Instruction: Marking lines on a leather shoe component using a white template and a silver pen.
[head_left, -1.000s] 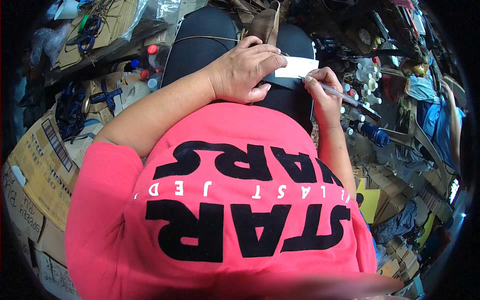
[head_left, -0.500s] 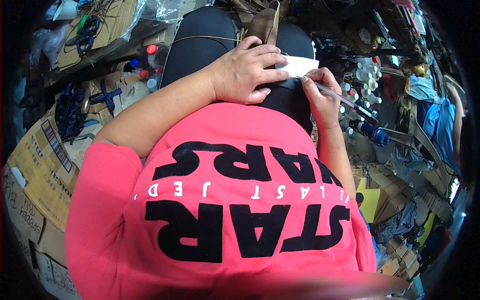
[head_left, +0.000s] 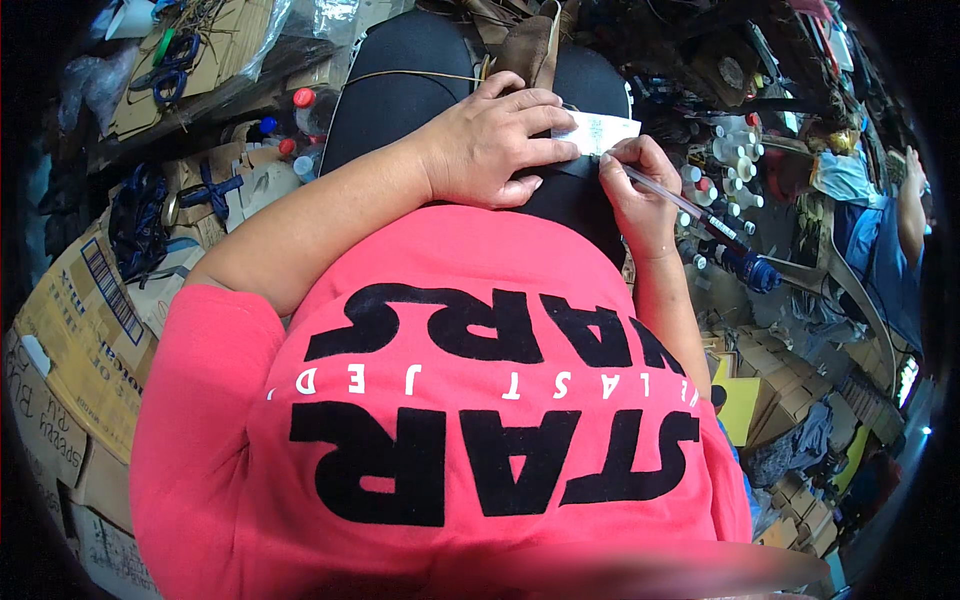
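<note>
A small white slip of paper [head_left: 606,132] with faint marks on it lies across my lap, over my black trousers [head_left: 400,95]. My left hand [head_left: 505,140] rests flat at its left edge, palm down and fingers spread, with the fingertips pressing on the slip. Closed around a clear-barrelled pen [head_left: 668,194] is my right hand [head_left: 640,192]; the pen's dark end slants down to the right. Its tip is at the paper's lower edge, partly hidden by the fingers. Just beyond my left fingers, a brown leather-like piece [head_left: 528,50] lies between my knees.
Several capped bottles [head_left: 738,165] stand at my right. Red-capped bottles [head_left: 305,98] are at the left, near dark blue scissors [head_left: 172,85] on cardboard. A printed carton [head_left: 85,340] sits lower left. Another person's arm [head_left: 911,210] shows at the far right.
My right hand and the pen have shifted slightly left, and more marks show on the paper. My left hand stays put. The other person's arm at the far right has risen.
</note>
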